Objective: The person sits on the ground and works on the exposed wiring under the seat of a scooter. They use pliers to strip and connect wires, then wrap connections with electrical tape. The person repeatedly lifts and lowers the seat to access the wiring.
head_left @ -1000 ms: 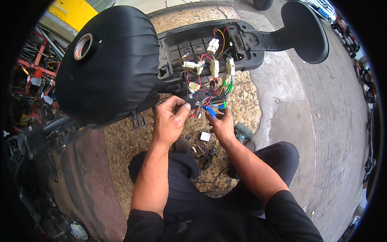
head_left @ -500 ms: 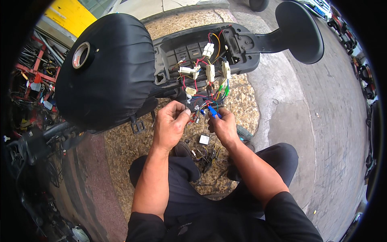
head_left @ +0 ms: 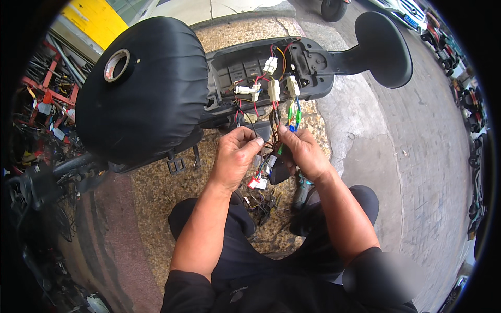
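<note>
My left hand (head_left: 237, 156) and my right hand (head_left: 302, 151) meet under an open black plastic housing (head_left: 271, 70), both pinching a bundle of coloured wires (head_left: 274, 122) that hangs out of it. White plug connectors (head_left: 271, 83) dangle on red, yellow and green leads inside the housing. More loose wires and small connectors (head_left: 261, 180) hang below my hands. A large black padded seat (head_left: 146, 83) lies left of the housing, with a roll of tape (head_left: 117, 57) resting on top of it.
A black oval part (head_left: 383, 47) juts right from the housing. Pebbled ground (head_left: 156, 193) and grey paving (head_left: 417, 146) lie beneath. A greenish tool (head_left: 301, 189) lies by my right knee. Red metal frames and clutter (head_left: 42, 104) crowd the left; parked vehicles (head_left: 459, 94) line the right.
Both hands have shifted a little up and together on the wire bundle. The housing and seat keep their places, with only small view movement.
</note>
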Action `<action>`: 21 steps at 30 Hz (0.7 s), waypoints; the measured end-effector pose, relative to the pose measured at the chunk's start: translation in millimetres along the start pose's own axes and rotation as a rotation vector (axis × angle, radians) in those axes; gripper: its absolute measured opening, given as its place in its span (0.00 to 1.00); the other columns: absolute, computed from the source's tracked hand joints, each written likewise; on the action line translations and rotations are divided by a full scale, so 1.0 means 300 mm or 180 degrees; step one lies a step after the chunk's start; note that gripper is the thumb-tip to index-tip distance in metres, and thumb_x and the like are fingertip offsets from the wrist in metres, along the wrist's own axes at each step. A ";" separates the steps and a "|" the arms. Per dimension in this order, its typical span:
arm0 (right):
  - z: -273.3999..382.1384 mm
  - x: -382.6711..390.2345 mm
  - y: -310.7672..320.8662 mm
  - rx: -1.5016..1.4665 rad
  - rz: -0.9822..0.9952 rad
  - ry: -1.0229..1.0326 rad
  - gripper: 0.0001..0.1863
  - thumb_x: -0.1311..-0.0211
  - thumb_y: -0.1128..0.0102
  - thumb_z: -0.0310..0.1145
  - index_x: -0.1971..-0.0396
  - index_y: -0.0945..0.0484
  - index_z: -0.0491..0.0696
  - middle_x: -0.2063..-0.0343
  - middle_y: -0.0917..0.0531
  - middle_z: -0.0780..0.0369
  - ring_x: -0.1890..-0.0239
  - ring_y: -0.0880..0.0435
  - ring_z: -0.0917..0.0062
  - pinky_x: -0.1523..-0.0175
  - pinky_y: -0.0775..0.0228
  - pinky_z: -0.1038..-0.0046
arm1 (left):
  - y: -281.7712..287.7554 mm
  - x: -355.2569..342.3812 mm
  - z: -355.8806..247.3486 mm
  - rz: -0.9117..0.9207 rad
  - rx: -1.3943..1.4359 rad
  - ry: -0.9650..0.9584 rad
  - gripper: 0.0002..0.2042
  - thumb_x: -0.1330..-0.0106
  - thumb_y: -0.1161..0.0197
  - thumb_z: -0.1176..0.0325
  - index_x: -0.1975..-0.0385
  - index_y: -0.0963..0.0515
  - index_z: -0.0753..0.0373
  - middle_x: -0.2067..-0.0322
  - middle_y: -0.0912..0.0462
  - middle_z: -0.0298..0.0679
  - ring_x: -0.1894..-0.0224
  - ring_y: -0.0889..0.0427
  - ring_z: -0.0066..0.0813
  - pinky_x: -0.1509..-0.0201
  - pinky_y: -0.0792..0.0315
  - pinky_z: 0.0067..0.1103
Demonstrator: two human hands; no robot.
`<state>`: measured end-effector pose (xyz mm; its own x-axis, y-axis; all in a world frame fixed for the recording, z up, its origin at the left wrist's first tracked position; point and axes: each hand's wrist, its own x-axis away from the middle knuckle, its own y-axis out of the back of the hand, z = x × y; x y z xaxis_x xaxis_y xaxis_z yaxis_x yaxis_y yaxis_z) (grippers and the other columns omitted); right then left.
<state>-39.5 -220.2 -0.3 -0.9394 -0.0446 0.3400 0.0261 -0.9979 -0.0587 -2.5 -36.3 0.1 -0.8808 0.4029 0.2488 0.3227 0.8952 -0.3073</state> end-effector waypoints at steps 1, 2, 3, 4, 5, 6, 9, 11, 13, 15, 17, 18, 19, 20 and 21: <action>0.008 -0.005 0.003 -0.0027 0.0002 -0.0083 0.29 0.28 0.53 0.53 0.78 0.23 0.43 0.90 0.28 0.65 0.90 0.30 0.81 0.84 0.40 0.77 | -0.004 -0.003 0.000 -0.0004 0.0032 0.0050 0.03 0.35 0.39 0.75 0.72 0.24 0.63 0.78 0.24 0.28 0.79 0.33 0.09 0.77 0.42 0.11; 0.015 -0.011 0.005 -0.0055 0.0002 -0.0162 0.29 0.28 0.53 0.54 0.78 0.22 0.43 0.90 0.28 0.64 0.90 0.30 0.81 0.85 0.40 0.77 | -0.009 -0.005 0.002 0.0030 0.0054 0.0027 0.03 0.35 0.39 0.75 0.72 0.24 0.63 0.78 0.24 0.28 0.79 0.33 0.09 0.77 0.42 0.11; 0.021 -0.018 0.007 -0.0069 0.0042 -0.0214 0.29 0.28 0.53 0.54 0.77 0.22 0.42 0.89 0.27 0.64 0.90 0.30 0.80 0.85 0.40 0.77 | -0.013 -0.008 0.004 0.0047 0.0065 0.0024 0.03 0.35 0.39 0.75 0.72 0.24 0.63 0.78 0.24 0.28 0.80 0.33 0.09 0.78 0.42 0.11; 0.027 -0.026 0.009 -0.0085 0.0083 -0.0270 0.29 0.28 0.53 0.54 0.77 0.22 0.42 0.89 0.27 0.63 0.89 0.29 0.80 0.85 0.39 0.77 | -0.017 -0.010 0.006 0.0049 0.0066 0.0039 0.03 0.35 0.39 0.75 0.72 0.24 0.63 0.78 0.23 0.29 0.80 0.33 0.09 0.78 0.42 0.11; 0.032 -0.034 0.011 -0.0102 0.0125 -0.0325 0.30 0.29 0.53 0.54 0.77 0.22 0.42 0.88 0.27 0.63 0.89 0.29 0.79 0.85 0.39 0.77 | -0.022 -0.011 0.010 0.0024 0.0063 0.0006 0.03 0.35 0.39 0.75 0.72 0.24 0.63 0.77 0.22 0.30 0.80 0.33 0.09 0.78 0.42 0.11; 0.036 -0.042 0.014 -0.0116 0.0167 -0.0379 0.30 0.29 0.52 0.55 0.76 0.22 0.41 0.88 0.26 0.62 0.89 0.29 0.79 0.86 0.39 0.77 | -0.024 -0.014 0.011 0.0043 0.0041 -0.0015 0.04 0.35 0.39 0.75 0.72 0.25 0.61 0.77 0.22 0.31 0.81 0.33 0.09 0.80 0.43 0.11; 0.038 -0.060 0.012 -0.0264 0.0205 -0.0380 0.30 0.29 0.52 0.55 0.76 0.22 0.40 0.87 0.25 0.61 0.89 0.30 0.78 0.86 0.40 0.77 | -0.025 -0.021 0.014 0.0074 -0.0006 -0.0075 0.05 0.35 0.39 0.73 0.72 0.28 0.59 0.78 0.22 0.32 0.84 0.35 0.09 0.83 0.45 0.10; 0.033 -0.066 0.009 -0.0358 0.0206 -0.0379 0.30 0.29 0.53 0.55 0.76 0.22 0.40 0.87 0.25 0.61 0.90 0.30 0.78 0.86 0.40 0.76 | -0.024 -0.020 0.017 0.0069 -0.0012 -0.0109 0.05 0.35 0.39 0.73 0.71 0.28 0.59 0.78 0.22 0.32 0.84 0.35 0.09 0.83 0.45 0.10; 0.025 -0.069 0.006 -0.0436 0.0209 -0.0328 0.31 0.29 0.53 0.56 0.76 0.23 0.40 0.87 0.25 0.61 0.90 0.30 0.78 0.86 0.40 0.76 | -0.027 -0.021 0.019 0.0060 -0.0066 -0.0152 0.05 0.35 0.39 0.72 0.71 0.28 0.59 0.78 0.22 0.32 0.84 0.35 0.09 0.83 0.45 0.10; 0.020 -0.069 0.008 -0.0435 0.0242 -0.0341 0.31 0.29 0.54 0.56 0.75 0.22 0.40 0.87 0.25 0.60 0.90 0.30 0.78 0.86 0.40 0.76 | -0.029 -0.020 0.018 0.0048 -0.0100 -0.0161 0.05 0.35 0.39 0.72 0.71 0.28 0.59 0.78 0.22 0.32 0.84 0.35 0.09 0.83 0.45 0.10; 0.016 -0.070 0.007 -0.0436 0.0282 -0.0339 0.32 0.28 0.54 0.56 0.75 0.22 0.40 0.88 0.26 0.61 0.90 0.30 0.78 0.85 0.40 0.76 | -0.029 -0.018 0.013 0.0027 -0.0123 -0.0140 0.05 0.35 0.39 0.72 0.71 0.28 0.59 0.78 0.22 0.32 0.84 0.35 0.10 0.83 0.45 0.10; 0.014 -0.070 0.006 -0.0431 0.0292 -0.0335 0.32 0.28 0.54 0.56 0.75 0.22 0.40 0.88 0.26 0.61 0.90 0.29 0.78 0.85 0.40 0.76 | -0.028 -0.016 0.010 0.0019 -0.0094 -0.0094 0.04 0.35 0.39 0.74 0.70 0.27 0.62 0.76 0.22 0.33 0.80 0.31 0.12 0.78 0.40 0.11; 0.013 -0.070 0.005 -0.0420 0.0282 -0.0344 0.32 0.28 0.55 0.56 0.75 0.22 0.40 0.88 0.26 0.61 0.90 0.29 0.78 0.85 0.40 0.76 | -0.025 -0.016 0.006 0.0013 -0.0065 -0.0049 0.02 0.35 0.40 0.76 0.70 0.26 0.65 0.75 0.21 0.34 0.76 0.28 0.14 0.73 0.35 0.13; 0.011 -0.069 0.004 -0.0352 0.0278 -0.0307 0.32 0.28 0.55 0.56 0.75 0.22 0.40 0.88 0.26 0.61 0.90 0.29 0.78 0.85 0.40 0.76 | -0.023 -0.015 0.005 -0.0010 -0.0041 -0.0013 0.01 0.35 0.41 0.78 0.69 0.25 0.67 0.73 0.20 0.35 0.72 0.24 0.16 0.68 0.31 0.15; 0.009 -0.068 0.002 -0.0280 0.0253 -0.0283 0.32 0.28 0.55 0.56 0.75 0.21 0.40 0.88 0.26 0.62 0.89 0.29 0.78 0.85 0.39 0.76 | -0.023 -0.014 0.006 -0.0045 -0.0121 -0.0083 0.01 0.35 0.41 0.78 0.69 0.25 0.68 0.73 0.20 0.35 0.72 0.24 0.16 0.68 0.31 0.15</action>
<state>-19.6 -220.1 -4.7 -0.9014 -0.1312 0.4127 0.0656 -0.9834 -0.1694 -1.8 -44.7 -0.6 -0.8939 0.3855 0.2287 0.3227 0.9076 -0.2686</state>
